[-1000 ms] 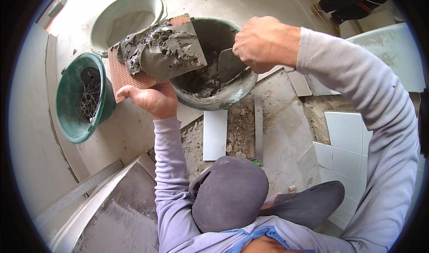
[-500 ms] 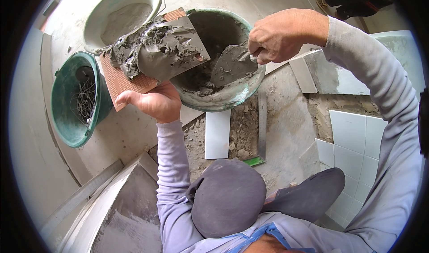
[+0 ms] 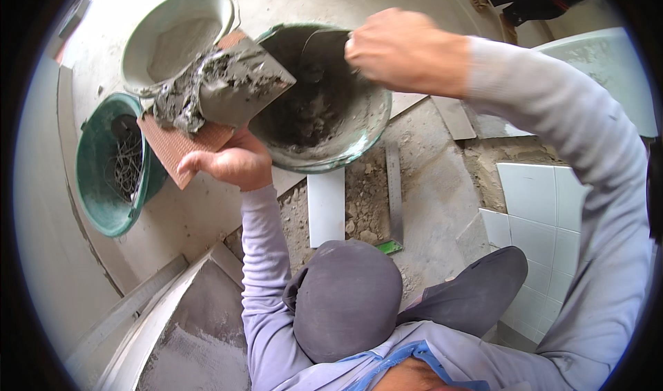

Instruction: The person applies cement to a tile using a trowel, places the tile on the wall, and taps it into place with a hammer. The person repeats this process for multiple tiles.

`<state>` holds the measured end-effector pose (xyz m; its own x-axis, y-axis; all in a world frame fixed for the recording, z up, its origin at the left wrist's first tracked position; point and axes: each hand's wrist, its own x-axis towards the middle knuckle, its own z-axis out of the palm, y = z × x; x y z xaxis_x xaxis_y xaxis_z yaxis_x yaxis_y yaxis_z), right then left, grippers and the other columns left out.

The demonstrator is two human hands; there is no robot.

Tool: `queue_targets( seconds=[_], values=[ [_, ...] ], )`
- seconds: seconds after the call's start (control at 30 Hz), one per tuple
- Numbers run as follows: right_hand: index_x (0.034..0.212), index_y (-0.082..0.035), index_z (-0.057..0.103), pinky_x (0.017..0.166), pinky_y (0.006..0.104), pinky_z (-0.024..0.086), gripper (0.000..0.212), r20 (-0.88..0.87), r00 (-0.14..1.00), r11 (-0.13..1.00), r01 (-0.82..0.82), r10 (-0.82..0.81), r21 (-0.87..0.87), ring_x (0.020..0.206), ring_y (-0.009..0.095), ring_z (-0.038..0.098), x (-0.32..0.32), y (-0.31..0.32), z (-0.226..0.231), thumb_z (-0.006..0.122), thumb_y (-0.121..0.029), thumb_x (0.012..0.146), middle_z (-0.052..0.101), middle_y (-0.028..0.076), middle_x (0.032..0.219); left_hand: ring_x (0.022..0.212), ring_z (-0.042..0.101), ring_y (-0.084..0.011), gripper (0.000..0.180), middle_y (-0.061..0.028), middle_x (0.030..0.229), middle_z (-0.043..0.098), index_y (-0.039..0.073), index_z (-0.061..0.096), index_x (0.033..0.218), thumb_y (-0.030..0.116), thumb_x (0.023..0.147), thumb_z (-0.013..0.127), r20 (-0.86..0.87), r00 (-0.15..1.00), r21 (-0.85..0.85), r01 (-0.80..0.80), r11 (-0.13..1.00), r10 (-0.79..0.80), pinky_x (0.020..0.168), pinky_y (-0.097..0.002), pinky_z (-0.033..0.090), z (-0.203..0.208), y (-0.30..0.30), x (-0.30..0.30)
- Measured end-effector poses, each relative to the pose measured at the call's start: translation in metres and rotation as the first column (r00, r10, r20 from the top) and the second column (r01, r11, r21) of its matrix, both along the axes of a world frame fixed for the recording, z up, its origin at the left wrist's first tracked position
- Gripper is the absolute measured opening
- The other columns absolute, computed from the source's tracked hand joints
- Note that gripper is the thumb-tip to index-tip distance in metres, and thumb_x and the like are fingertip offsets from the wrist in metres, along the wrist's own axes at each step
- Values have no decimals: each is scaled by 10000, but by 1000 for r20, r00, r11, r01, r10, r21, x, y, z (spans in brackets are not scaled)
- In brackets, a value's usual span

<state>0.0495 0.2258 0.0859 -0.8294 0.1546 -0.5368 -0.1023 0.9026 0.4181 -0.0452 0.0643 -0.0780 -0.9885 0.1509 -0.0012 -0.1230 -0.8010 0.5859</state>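
Note:
My left hand (image 3: 231, 164) grips a tile (image 3: 181, 142) from below, its reddish ribbed back facing up. Lumpy wet grey mortar (image 3: 197, 90) covers much of that back, smoothed toward the far right corner. My right hand (image 3: 407, 52), a little blurred, is closed over the right side of a green mortar bucket (image 3: 378, 123). It holds a trowel (image 3: 319, 44), whose blade reaches into the bucket; the fingers hide its handle. Dark mortar coats the bucket's inner wall and bottom.
A pale bucket (image 3: 224, 7) with grey powder stands at the far left. Nearer is a green bucket (image 3: 84, 184) holding tangled wire. A white tile (image 3: 326, 211) and a try square (image 3: 394, 191) with a green end lie on rubble. White tiles (image 3: 528, 191) line the right.
My right hand has swung left and slightly away over the bucket, taking the trowel blade to its far side. The left hand and mortar-covered tile have shifted slightly left.

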Motion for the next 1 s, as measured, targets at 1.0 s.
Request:
queue_targets(
  seconds=[1.0],
  values=[
    [756,8,672,643,415,543,162,-12,930,869,338,-367,-360,774,343,667,23,-1,-62,538,-78,729,668,202,820,1288,375,-271,874,-95,1436,332,125,196,1448,750,842,274,8,998,3,-64,998,64,1021,-476,394,-8,10,12]
  ],
)
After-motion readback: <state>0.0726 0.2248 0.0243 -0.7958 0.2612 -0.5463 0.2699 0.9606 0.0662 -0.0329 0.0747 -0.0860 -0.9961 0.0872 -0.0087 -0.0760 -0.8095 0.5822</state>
